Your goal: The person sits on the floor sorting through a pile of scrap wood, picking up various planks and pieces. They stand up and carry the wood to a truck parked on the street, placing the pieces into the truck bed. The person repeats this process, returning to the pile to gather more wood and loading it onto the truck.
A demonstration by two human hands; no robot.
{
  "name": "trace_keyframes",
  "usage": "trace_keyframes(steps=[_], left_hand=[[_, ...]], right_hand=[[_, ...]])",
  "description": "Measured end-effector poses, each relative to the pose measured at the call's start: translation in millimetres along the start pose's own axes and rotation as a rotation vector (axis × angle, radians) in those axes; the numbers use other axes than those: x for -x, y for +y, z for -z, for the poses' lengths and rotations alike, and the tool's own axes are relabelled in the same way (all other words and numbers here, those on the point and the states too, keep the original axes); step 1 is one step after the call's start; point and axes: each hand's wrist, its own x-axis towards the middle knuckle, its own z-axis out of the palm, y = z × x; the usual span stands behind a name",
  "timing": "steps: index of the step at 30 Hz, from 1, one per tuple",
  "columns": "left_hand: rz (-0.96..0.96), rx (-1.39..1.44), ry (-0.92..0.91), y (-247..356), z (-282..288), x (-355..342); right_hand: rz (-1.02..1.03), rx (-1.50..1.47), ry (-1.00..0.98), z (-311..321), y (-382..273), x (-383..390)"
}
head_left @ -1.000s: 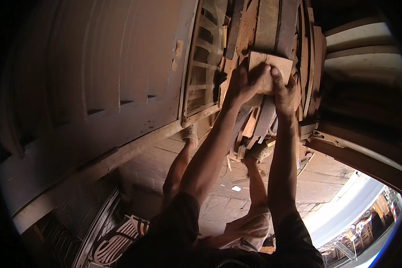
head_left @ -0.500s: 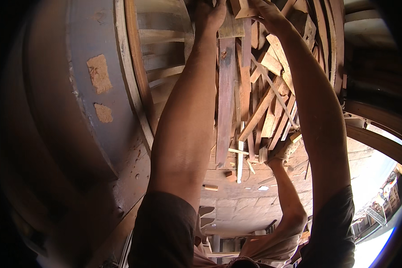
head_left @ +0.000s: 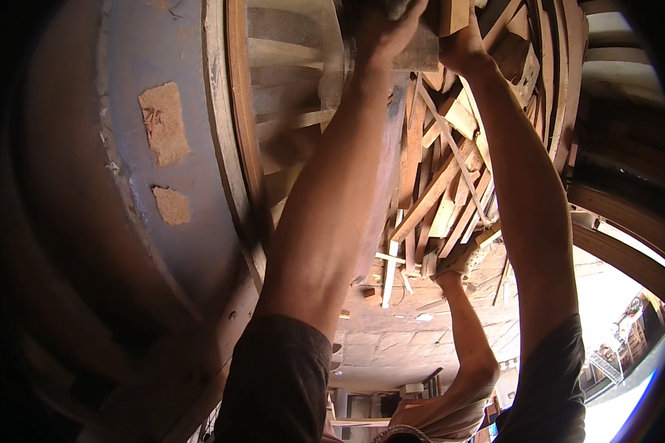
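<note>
Both my arms reach up to the top edge of the head view. My left hand (head_left: 393, 35) is closed at a dark thing, which is cut off by the frame edge, so I cannot make out its kind. Just below it lies a greyish board end (head_left: 419, 55). To its right, my right hand (head_left: 465, 48) grips a light brown wooden block (head_left: 454, 16), its fingers partly hidden behind the wood. Under my left forearm runs a long purplish-brown plank (head_left: 386, 159).
Between my arms lies a jumbled pile of wood offcuts (head_left: 447, 177). A blue-grey panel (head_left: 125, 44) with torn brown patches stands left, beside a wooden-framed mesh (head_left: 292, 74). My bare leg (head_left: 469, 317) and patterned shoe (head_left: 465, 260) are beside the pile on a paved floor (head_left: 391, 336).
Both hands have shifted right in the picture, the right one slightly down with the block. My left forearm now covers more of the long plank. The view itself has shifted a little.
</note>
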Motion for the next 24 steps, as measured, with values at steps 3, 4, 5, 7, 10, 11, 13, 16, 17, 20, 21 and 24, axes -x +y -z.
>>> trace_keyframes(steps=[3,4,5,7,10,11,13,16,17,20,21,24], left_hand=[[0.326,0.05,-0.253,12.5,5.9,-7.0],[0.459,0.096,-0.377,27.7,11.9,-5.6],[0.686,0.148,-0.467,33.8,20.7,-5.4],[0.379,0.028,-0.342,64.9,10.6,21.4],[0.334,-0.214,-0.155,54.0,-16.2,33.1],[0.414,-0.148,-0.092,44.0,-19.2,29.3],[-0.012,0.106,0.051,16.3,-19.7,22.6],[-0.34,-0.257,0.194,-6.9,-17.2,20.1],[-0.306,-0.191,0.118,-9.7,-19.9,17.0],[-0.132,-0.123,-0.054,1.3,-24.6,9.6],[-0.028,-0.191,-0.073,8.1,-26.4,10.9],[0.448,-0.167,-0.183,13.0,-11.8,4.8]], right_hand=[[0.034,-0.02,0.056,18.5,-10.8,-1.1],[0.059,-0.034,0.056,23.3,-13.1,1.0],[-0.096,0.053,0.065,16.7,-15.1,10.1],[-0.113,0.002,0.011,13.4,-13.1,17.6],[-0.113,-0.064,-0.064,11.1,-17.7,25.5],[-0.114,-0.084,-0.096,11.9,-21.3,25.1],[-0.14,-0.028,0.004,13.9,-20.6,25.2],[-0.091,0.036,0.12,10.8,-11.8,22.5],[-0.107,-0.054,0.156,14.6,-10.4,20.9],[0.017,0.035,0.147,28.8,-2.7,18.8],[-0.014,0.004,0.139,33.0,-2.7,15.5],[-0.066,-0.054,0.071,15.0,-4.5,22.1]])
